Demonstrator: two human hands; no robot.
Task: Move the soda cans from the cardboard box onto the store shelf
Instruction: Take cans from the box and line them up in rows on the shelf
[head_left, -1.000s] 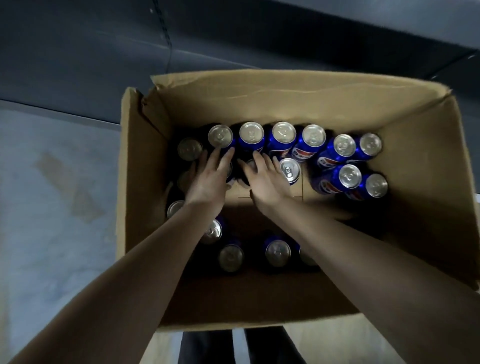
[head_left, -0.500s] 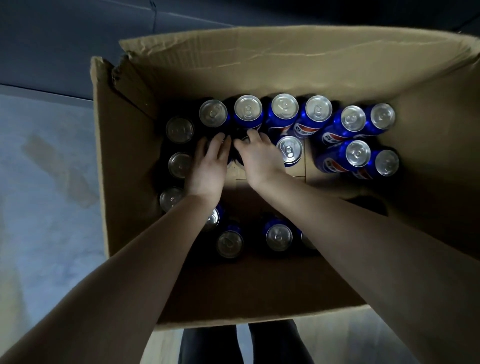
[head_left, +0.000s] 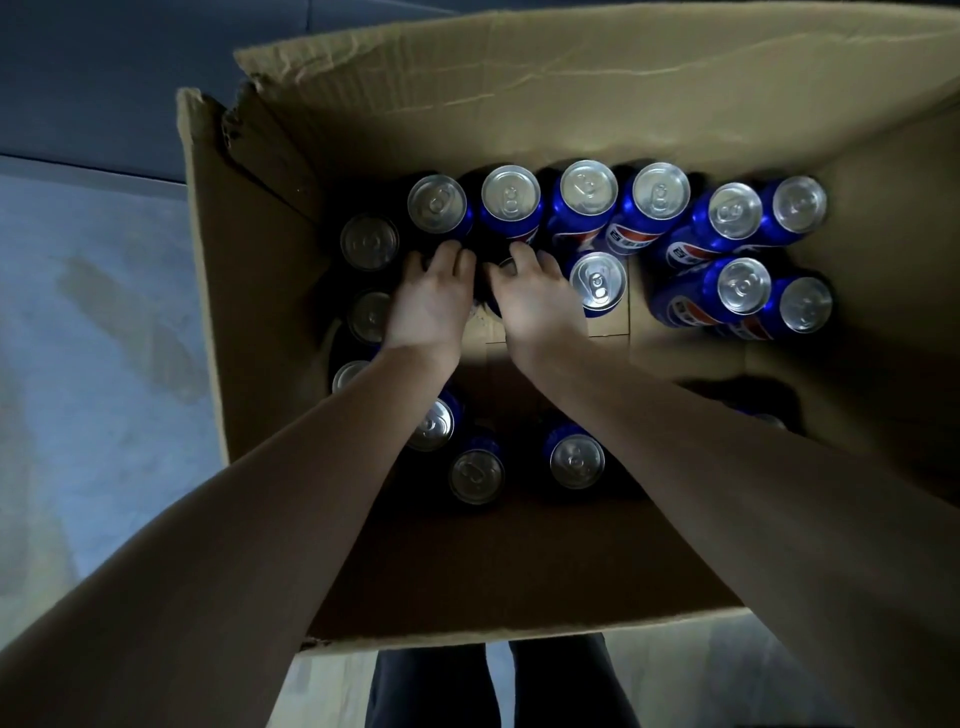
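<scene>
Early-to-mid job, I'd judge. No shelf in view from the head cam, and the cardboard box (head_left: 208, 270) holds well over a dozen soda cans (head_left: 511, 200), upright or leaning, along the back wall, left side and front. The bare cardboard in the middle suggests some are already out, but most of the load is left.

Both hands are down inside, side by side near the back row. Right hand (head_left: 537, 309) has its fingers curled over a shadowed can (head_left: 500, 270). Left hand (head_left: 431, 304) bends its fingertips into the dark btwn cans; can't tell if it's got one, too murky.
</scene>
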